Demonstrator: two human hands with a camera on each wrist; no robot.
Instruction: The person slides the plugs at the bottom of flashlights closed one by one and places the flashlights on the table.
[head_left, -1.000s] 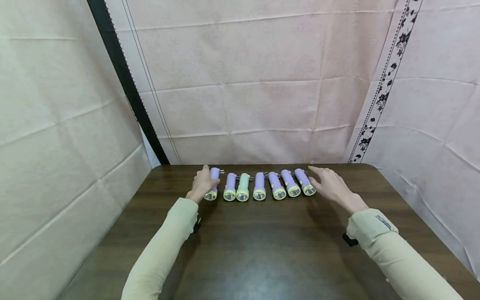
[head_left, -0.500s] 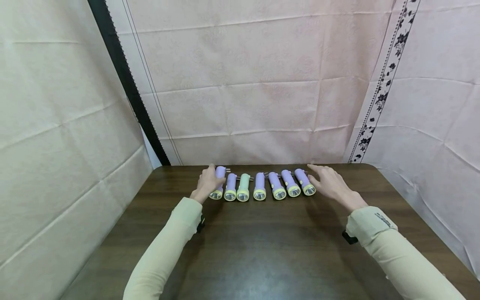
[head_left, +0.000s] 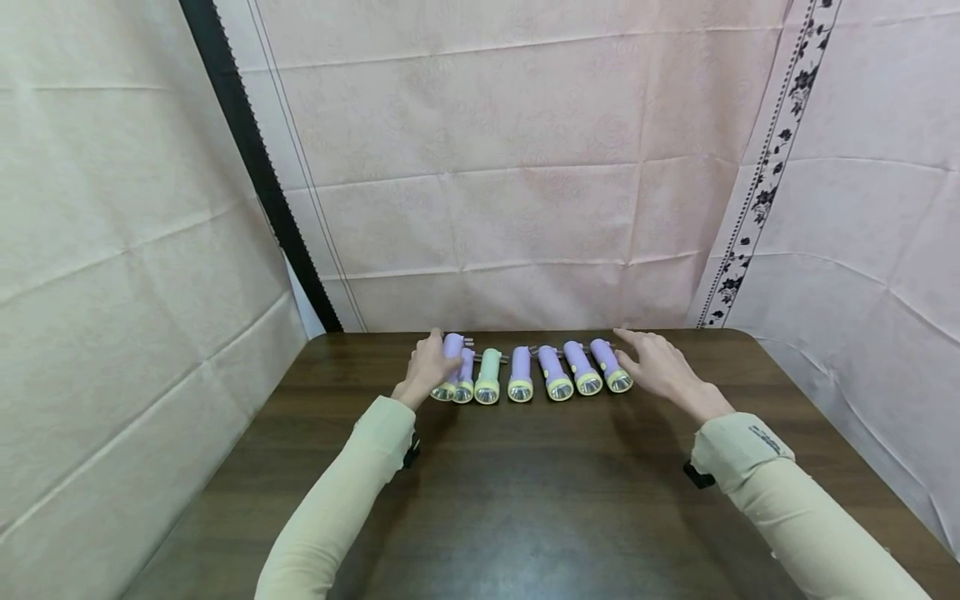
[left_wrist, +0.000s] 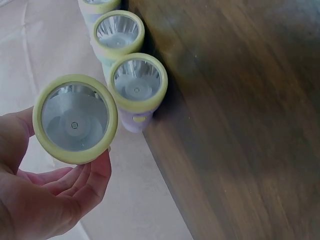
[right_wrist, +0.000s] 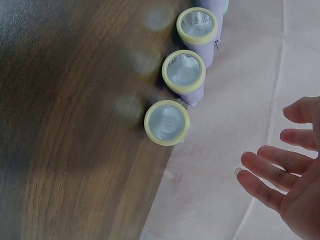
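Note:
My left hand grips a purple flashlight at the left end of a row, its thumb and fingers around the body in the left wrist view. Its yellow-rimmed lens faces that camera. Close against it in the head view lies another purple flashlight, followed by a mint green flashlight. My right hand is beside the rightmost purple flashlight, holding nothing. In the right wrist view the fingers of the right hand are spread and relaxed, apart from that flashlight's head.
Several more purple flashlights, one of them the middle flashlight, continue the row near the far edge of the dark wooden table. Pale cloth hangs behind the table and along both sides.
My left hand has moved right with the purple flashlight, bringing it up against its neighbour in the row. The right hand has stayed almost still.

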